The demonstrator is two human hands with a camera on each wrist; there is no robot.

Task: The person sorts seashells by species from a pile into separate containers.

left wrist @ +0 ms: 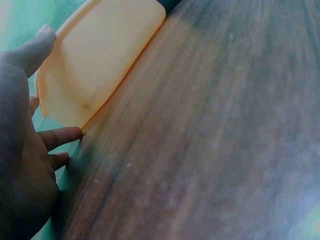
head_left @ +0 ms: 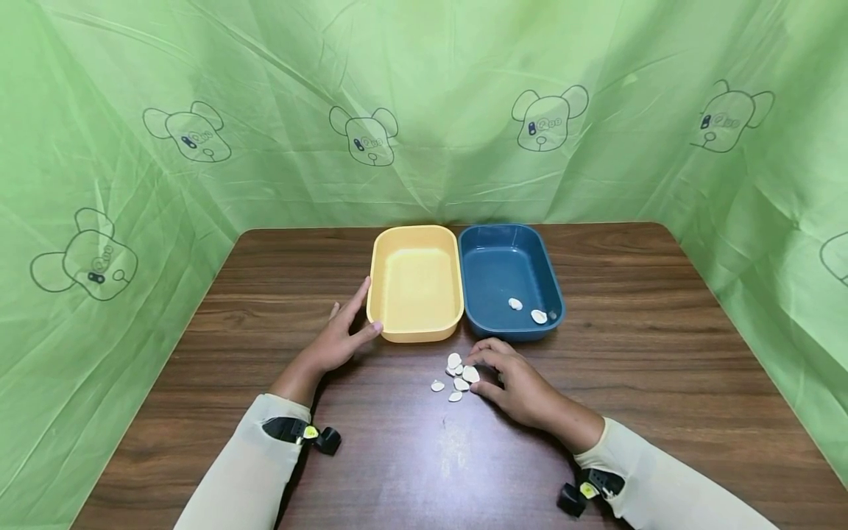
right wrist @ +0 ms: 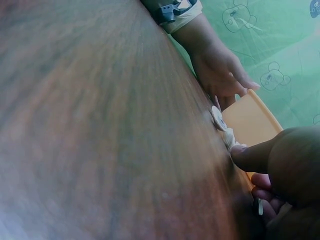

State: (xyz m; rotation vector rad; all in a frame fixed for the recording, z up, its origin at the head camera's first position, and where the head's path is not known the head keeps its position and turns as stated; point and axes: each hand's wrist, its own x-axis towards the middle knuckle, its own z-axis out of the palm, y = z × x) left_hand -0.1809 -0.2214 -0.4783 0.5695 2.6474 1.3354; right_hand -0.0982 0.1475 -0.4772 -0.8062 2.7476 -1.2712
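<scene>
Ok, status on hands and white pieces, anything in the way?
Left hand touching yellow tray. Right hand at white pieces on table, grip unclear. Other pieces in blue tray. Nothing visible in the way.

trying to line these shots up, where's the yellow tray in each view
Head: the yellow tray is at the picture's centre, directly left of the blue tray.
Left wrist: the yellow tray is upper left, cut off by the top edge.
Right wrist: the yellow tray is right of centre, partly behind the right hand.
Shared landmark: the left hand, against the tray.
</scene>
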